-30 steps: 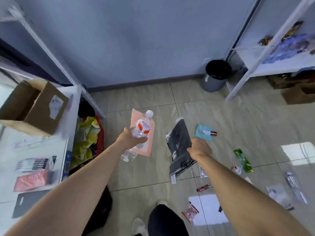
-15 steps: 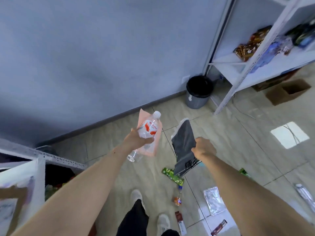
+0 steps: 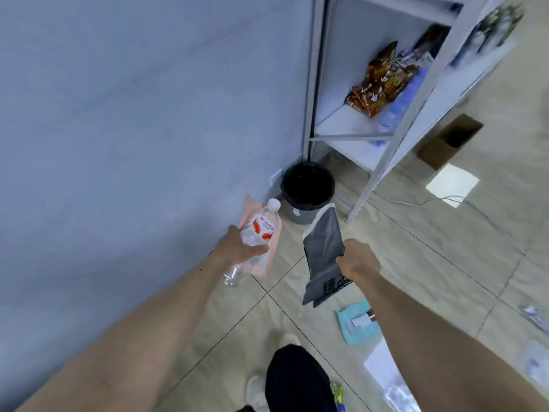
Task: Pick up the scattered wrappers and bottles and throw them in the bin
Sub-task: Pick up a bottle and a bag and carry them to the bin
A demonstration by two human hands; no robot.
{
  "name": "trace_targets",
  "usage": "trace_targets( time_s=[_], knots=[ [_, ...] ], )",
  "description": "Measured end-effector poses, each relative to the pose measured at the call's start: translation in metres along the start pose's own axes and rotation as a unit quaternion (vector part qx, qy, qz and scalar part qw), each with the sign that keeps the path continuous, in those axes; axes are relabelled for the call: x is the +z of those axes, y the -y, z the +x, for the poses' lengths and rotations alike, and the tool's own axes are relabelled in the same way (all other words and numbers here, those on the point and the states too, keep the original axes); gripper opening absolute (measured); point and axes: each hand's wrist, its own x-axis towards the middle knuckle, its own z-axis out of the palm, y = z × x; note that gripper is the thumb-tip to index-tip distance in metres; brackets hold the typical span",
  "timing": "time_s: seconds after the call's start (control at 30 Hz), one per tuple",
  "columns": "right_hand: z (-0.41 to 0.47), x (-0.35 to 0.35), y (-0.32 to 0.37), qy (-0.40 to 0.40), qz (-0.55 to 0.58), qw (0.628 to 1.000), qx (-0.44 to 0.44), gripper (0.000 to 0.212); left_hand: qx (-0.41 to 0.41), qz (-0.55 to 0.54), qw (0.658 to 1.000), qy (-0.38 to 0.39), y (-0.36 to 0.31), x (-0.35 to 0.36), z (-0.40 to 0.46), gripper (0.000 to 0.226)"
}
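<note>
My left hand (image 3: 239,246) grips a clear plastic bottle (image 3: 261,227) with a red-and-white label, together with a pink wrapper (image 3: 269,257) behind it. My right hand (image 3: 358,260) pinches a dark grey wrapper (image 3: 323,242) that hangs below the fist. Both are held out over the tiled floor, just short of a grey bin (image 3: 307,193) with a black liner that stands against the wall. A teal wrapper (image 3: 353,324) lies on the floor under my right forearm.
A white metal shelf (image 3: 374,138) with snack packets stands right of the bin, with a cable on the floor beside its leg. An open cardboard box (image 3: 448,141) sits beyond it. Clear and green wrappers (image 3: 337,392) lie near my feet. The blue-grey wall runs along the left.
I have walked closer to the bin, which now sits just beyond both hands. The view has swung right, toward the shelf. Both hands keep their hold on the same items.
</note>
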Motion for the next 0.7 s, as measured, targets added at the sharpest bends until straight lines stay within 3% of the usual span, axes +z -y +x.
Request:
trace_targets(
  time_s=[0.17,0.4,0.53,0.7],
  knots=[
    [0.103,-0.028,0.022,-0.002,0.023,0.999,0.023,0.013,0.03,0.023,0.999,0.018,-0.075,0.0,0.109,0.083],
    [0.258,-0.048,0.05,0.034,0.039,0.997,0.052,0.018,0.01,0.008,1.0,0.029,-0.153,0.026,0.252,0.073],
    [0.345,-0.034,0.062,0.038,0.046,0.996,0.066,0.016,0.008,-0.037,0.998,0.044,-0.183,0.048,0.33,0.074],
    [0.443,-0.001,0.074,0.045,0.01,0.997,0.056,0.024,0.036,-0.001,0.998,0.057,-0.207,0.082,0.42,0.074]
  ],
)
